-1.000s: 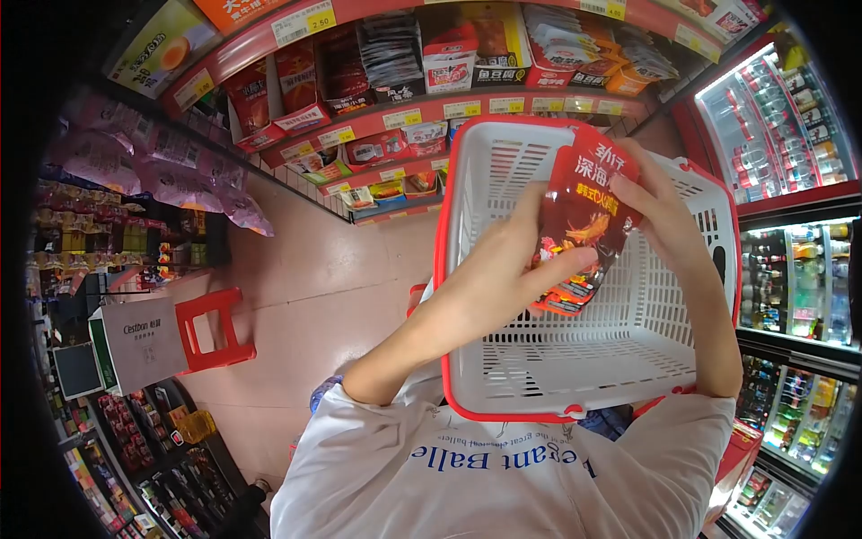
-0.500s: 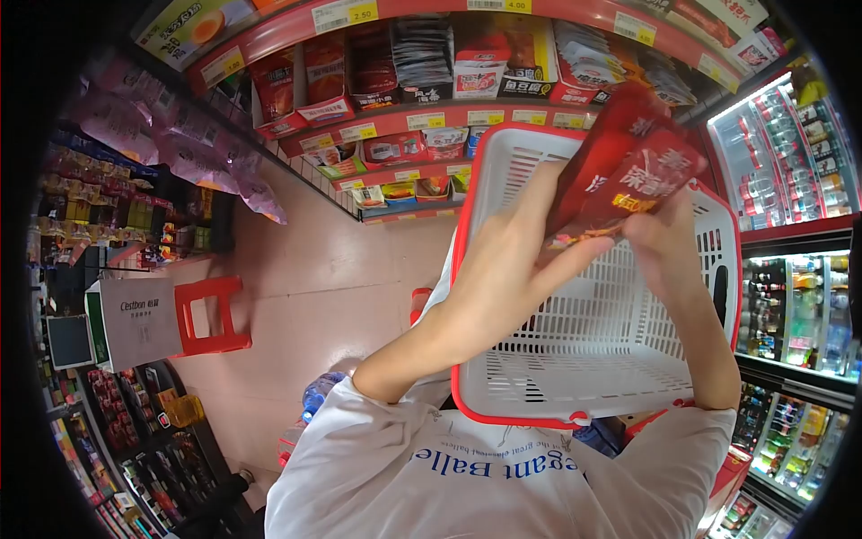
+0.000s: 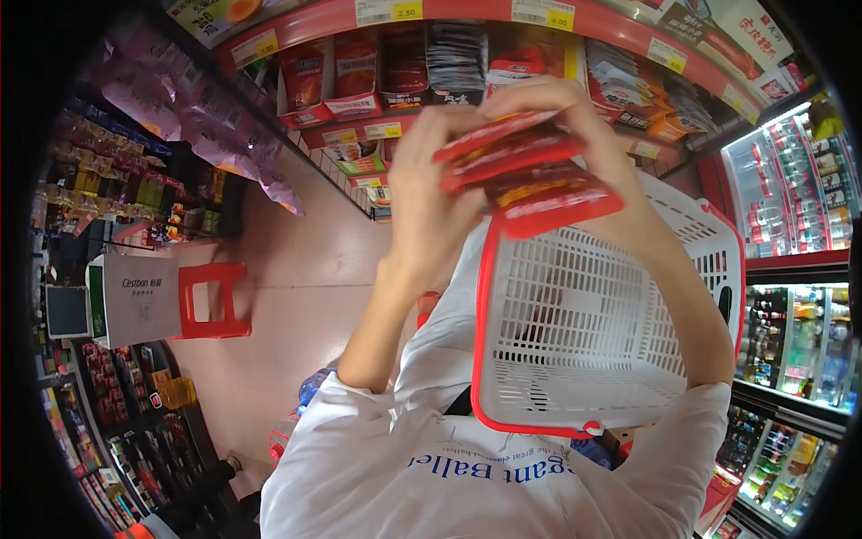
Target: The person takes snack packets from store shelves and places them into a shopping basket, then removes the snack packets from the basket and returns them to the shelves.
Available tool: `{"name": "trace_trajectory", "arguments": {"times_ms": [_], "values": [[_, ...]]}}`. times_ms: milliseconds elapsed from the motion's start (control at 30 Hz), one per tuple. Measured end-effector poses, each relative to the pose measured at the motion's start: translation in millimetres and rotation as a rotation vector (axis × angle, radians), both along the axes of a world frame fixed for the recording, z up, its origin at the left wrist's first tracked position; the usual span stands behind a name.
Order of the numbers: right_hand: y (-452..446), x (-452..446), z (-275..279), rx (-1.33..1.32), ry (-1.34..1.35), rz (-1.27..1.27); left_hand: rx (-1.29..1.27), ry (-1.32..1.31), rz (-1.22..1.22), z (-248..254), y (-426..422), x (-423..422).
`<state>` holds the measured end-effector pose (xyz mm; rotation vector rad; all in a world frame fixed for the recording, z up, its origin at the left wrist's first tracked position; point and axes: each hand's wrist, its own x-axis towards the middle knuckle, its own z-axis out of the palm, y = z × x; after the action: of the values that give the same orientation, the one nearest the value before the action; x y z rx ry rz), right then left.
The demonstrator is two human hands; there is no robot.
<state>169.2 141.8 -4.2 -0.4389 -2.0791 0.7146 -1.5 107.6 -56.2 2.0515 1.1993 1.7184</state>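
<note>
Several red snack packets [image 3: 549,190] are fanned out between my two hands, above the top edge of the basket and close to the shelf. My left hand [image 3: 433,184] is closed on their left end. My right hand [image 3: 584,130] reaches over them from the right, its fingers bent around their far side. The packets and fingertips are blurred. Below hangs a white slotted basket [image 3: 593,395] with a red rim, in front of my body; its visible inside holds nothing.
Ahead are shelves [image 3: 449,16] of boxed snacks with price tags. Lit drink fridges [image 3: 804,341] stand at the right. Purple bags [image 3: 215,135] hang at the left, above a red stool [image 3: 215,301] and a white Cestbon box [image 3: 142,301]. A dark-clothed person's arm [image 3: 202,485] shows at lower left.
Both hands have moved up and left with the packets, from over the basket to near the shelf. The packets are now tilted and fanned apart. The view has shifted slightly.
</note>
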Motion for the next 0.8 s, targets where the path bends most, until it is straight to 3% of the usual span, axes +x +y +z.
{"name": "trace_trajectory", "arguments": {"times_ms": [67, 133, 200, 267, 333, 500, 533, 600, 800], "values": [[16, -13, 4, 0.221, -0.135, 0.004, 0.008, -0.085, 0.075, -17, 15, -11], [28, -25, -11, 0.217, -0.121, -0.008, 0.025, -0.031, 0.143, -26, 22, -23], [42, -36, -27, -0.087, -0.113, 0.078, 0.042, 0.017, 0.206, -40, 28, -36], [47, -42, -26, -0.070, -0.121, 0.106, 0.025, 0.110, 0.350, -57, 30, -48], [44, -48, -11, -0.318, -0.250, 0.211, 0.003, 0.131, 0.346, -67, 32, -59], [72, -61, -35, -0.172, -0.261, 0.059, 0.020, 0.337, 0.364, -70, 60, -79], [81, -64, -40, -0.171, -0.262, 0.059, 0.021, 0.336, 0.363, -66, 70, -80], [100, -72, -43, 0.141, -0.134, -0.003, -0.034, 0.227, 0.297, -43, 89, -79], [125, -85, -48, 0.233, -0.093, -0.209, 0.079, 0.282, 0.283, -41, 156, -103]]}}
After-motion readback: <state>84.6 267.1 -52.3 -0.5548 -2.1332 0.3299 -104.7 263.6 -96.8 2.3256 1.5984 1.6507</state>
